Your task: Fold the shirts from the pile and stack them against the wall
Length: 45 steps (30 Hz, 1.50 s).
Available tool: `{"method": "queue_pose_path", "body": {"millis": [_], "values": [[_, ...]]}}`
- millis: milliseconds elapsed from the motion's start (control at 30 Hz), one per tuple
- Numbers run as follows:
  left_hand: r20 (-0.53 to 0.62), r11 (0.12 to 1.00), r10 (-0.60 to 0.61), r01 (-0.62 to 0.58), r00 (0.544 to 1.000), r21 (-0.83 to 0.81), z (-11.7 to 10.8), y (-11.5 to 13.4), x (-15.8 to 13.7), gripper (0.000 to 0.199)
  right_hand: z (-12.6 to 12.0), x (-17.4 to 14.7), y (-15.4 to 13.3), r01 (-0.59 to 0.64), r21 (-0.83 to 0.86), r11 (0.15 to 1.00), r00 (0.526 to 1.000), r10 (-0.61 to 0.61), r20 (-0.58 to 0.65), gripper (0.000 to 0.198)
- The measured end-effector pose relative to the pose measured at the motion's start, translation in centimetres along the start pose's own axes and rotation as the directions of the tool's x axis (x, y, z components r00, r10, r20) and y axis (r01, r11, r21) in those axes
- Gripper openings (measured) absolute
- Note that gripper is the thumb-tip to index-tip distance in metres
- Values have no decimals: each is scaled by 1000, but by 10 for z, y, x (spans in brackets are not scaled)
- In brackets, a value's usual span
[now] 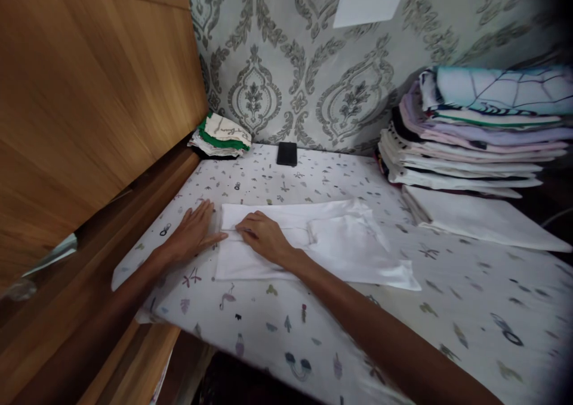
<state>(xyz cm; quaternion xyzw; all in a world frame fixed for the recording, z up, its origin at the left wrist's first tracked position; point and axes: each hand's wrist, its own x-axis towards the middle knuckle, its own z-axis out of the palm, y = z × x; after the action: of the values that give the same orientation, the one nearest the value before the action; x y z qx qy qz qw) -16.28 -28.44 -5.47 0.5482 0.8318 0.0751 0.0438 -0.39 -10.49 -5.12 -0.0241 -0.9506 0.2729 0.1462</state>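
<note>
A white garment (340, 244), folded into a long shape, lies on the patterned cloth with its narrower fold on the left and a loose corner sticking out at the lower right. My right hand (264, 235) rests on its left part, fingers curled and pinching the fabric. Beside the left end, my left hand (190, 235) lies flat with fingers stretched out. Its thumb reaches to the garment's left edge. The fabric under my right palm is hidden.
A white printed sheet (286, 327) covers the surface. Folded clothes (474, 136) stand in a tall stack at right, with a white folded cloth (483, 217) before it. A smaller clothes pile (224, 136) and a black phone-like object (287, 153) lie by the wall. A wooden panel (98, 82) rises at left.
</note>
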Motion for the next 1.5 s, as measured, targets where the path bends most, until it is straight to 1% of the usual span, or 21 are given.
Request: {"method": "queue_pose_path", "body": {"millis": [33, 100, 167, 200, 267, 333, 433, 533, 600, 633, 700, 800, 900, 1000, 1033, 1100, 1200, 1267, 1367, 1433, 1500], "values": [[-21, 1000, 10, -10, 1000, -8, -2, 5, 1, 87, 0, 0, -1, 1, 6, 1000, 1000, -1, 2, 23], [-24, 995, 100, -101, 995, -21, -3, 16, 5, 85, -1, -1, -2, 1, 11, 1000, 1000, -1, 6, 23], [28, 980, 196, -195, 980, -33, -3, 26, 9, 83, -4, -1, -2, 5, -11, 1000, 1000, -5, 3, 24], [59, 976, 215, -213, 975, -35, -2, 28, 10, 83, -6, -1, -1, 1, -33, 999, 1000, -1, -6, 25], [107, 982, 188, -187, 976, -25, -2, 28, 13, 81, -13, -1, 3, -38, -84, 996, 999, 36, -25, 28], [121, 993, 118, -119, 986, -1, -5, 26, 15, 77, -21, -1, 11, -132, -127, 983, 991, 129, -27, 31], [51, 997, 71, -73, 996, 36, -12, 33, 24, 69, -29, 0, 23, -251, -172, 953, 968, 252, -14, 33], [-53, 981, 192, -189, 980, 53, -14, 53, 37, 57, -29, 1, 31, -251, -184, 950, 968, 248, -39, 35], [-56, 958, 282, -278, 958, 73, -14, 64, 43, 45, -25, 1, 36, -230, -186, 955, 973, 222, -61, 34], [-47, 952, 295, -290, 954, 94, -14, 67, 45, 40, -23, 0, 37, -225, -189, 956, 974, 216, -70, 34], [-36, 958, 255, -247, 966, 148, -15, 65, 45, 32, -20, 0, 41, -228, -200, 953, 973, 216, -81, 33], [-31, 970, 177, -169, 984, 174, -20, 53, 40, 28, -16, -1, 44, -231, -230, 946, 973, 217, -84, 32], [-12, 970, 179, -174, 984, 170, -26, 47, 34, 27, -14, 0, 45, -238, -246, 940, 971, 224, -85, 31], [-17, 969, 147, -140, 989, 202, -30, 50, 27, 22, -16, -1, 44, -235, -223, 946, 972, 225, -69, 33], [-27, 976, 129, -122, 991, 178, -32, 52, 23, 21, -17, -2, 43, -228, -208, 951, 973, 219, -68, 35], [-23, 992, 118, -117, 993, 41, -33, 54, 14, 21, -20, -6, 39, -203, -177, 963, 978, 192, -80, 37], [50, 969, 160, -147, 986, -201, -32, 54, 0, 20, -22, -20, 24, -111, -144, 983, 992, 101, -75, 35], [89, 960, 144, -118, 986, -255, -29, 53, -6, 21, -23, -34, 11, -20, -122, 992, 1000, 17, -27, 32], [95, 955, 82, -51, 992, -293, -25, 51, -8, 19, -26, -56, -2, 75, -111, 991, 997, -73, 26, 31], [92, 929, 55, -17, 994, -371, -24, 51, -7, 21, -33, -71, -1, 82, -134, 988, 997, -82, 9, 31], [95, 855, 19, 33, 995, -517, -25, 53, -7, 24, -43, -88, 8, 41, -175, 984, 997, -52, -58, 32]]}}
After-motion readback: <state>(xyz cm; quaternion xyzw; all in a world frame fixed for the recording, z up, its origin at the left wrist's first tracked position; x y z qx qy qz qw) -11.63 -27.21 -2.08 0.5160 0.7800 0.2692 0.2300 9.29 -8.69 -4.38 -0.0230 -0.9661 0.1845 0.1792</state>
